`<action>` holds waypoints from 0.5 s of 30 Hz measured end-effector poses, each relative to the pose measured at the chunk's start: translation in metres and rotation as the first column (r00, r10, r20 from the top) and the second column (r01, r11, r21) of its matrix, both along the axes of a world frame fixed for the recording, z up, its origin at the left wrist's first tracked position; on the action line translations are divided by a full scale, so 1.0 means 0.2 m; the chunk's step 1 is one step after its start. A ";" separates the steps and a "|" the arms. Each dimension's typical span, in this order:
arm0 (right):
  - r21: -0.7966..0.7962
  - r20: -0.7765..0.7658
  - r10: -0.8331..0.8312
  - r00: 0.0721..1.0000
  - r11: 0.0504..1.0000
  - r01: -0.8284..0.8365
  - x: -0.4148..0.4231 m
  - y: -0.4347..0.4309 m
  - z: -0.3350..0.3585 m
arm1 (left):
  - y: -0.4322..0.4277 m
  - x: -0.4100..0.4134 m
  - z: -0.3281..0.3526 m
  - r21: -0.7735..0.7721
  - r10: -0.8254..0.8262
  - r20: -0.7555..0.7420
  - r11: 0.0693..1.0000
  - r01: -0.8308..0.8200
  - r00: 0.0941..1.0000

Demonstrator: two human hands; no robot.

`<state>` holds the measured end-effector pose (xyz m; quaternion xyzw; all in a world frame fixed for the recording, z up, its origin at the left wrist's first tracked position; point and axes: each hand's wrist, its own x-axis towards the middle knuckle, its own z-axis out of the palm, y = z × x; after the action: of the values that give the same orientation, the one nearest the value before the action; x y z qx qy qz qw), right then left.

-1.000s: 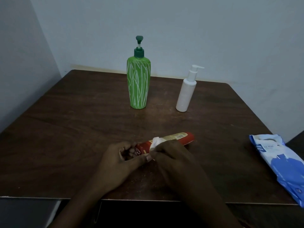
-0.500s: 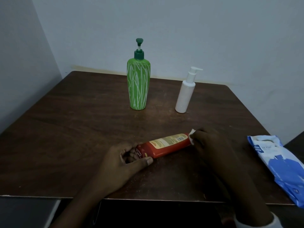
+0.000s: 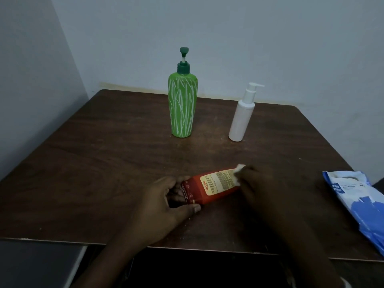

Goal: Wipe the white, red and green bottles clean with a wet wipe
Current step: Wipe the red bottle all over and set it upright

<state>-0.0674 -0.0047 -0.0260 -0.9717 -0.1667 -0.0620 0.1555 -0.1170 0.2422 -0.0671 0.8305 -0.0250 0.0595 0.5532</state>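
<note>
Head view. I see the red bottle lying on its side near the front edge of the table, its length running from lower left to upper right. My left hand grasps its cap end, thumb beneath and fingers curled over; the cap itself is mostly hidden inside that grip. My right hand is closed on a white wipe and presses it against the far end of the bottle; only a small corner of the wipe shows past the fingers, and the end of the bottle is covered. The label print is too small for me to read with confidence. The green bottle stands upright toward the back edge, the white bottle upright to its right, well apart from the hands. A blue-and-white wipe pack lies at the right edge, cut off by the frame. Both forearms run out of the bottom of the frame.
</note>
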 end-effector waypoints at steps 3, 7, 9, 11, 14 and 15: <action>-0.060 -0.005 -0.141 0.990 0.988 0.141 0.06 -0.05 0.03 | -0.01 0.01 -0.01 -0.009 -0.008 0.026 1.000 0.008 1.000; -0.029 0.007 0.036 0.999 0.999 -0.036 -0.08 0.14 -0.02 | -0.01 0.01 -0.01 -0.023 -0.011 0.032 1.000 0.012 0.999; -0.027 0.100 0.241 0.965 0.970 -0.240 -0.21 0.26 -0.06 | -0.01 0.02 -0.02 -0.005 -0.009 0.042 1.000 0.009 0.999; -0.057 0.138 0.322 0.936 0.947 -0.318 -0.23 0.28 -0.08 | 0.00 0.02 -0.02 0.006 -0.007 0.061 1.000 0.007 0.998; -0.003 0.025 0.049 0.998 0.999 -0.049 -0.08 0.15 -0.04 | 0.00 0.03 -0.03 -0.004 -0.001 0.061 1.000 0.001 0.998; -0.033 -0.007 -0.074 0.997 0.997 0.074 -0.03 0.08 -0.01 | 0.00 0.03 -0.03 -0.002 -0.005 0.065 1.000 0.006 0.998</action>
<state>-0.0729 0.0114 -0.0279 -0.9798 -0.1310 -0.0609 0.1380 -0.1118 0.2419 -0.0731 0.8275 -0.0451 0.0848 0.5532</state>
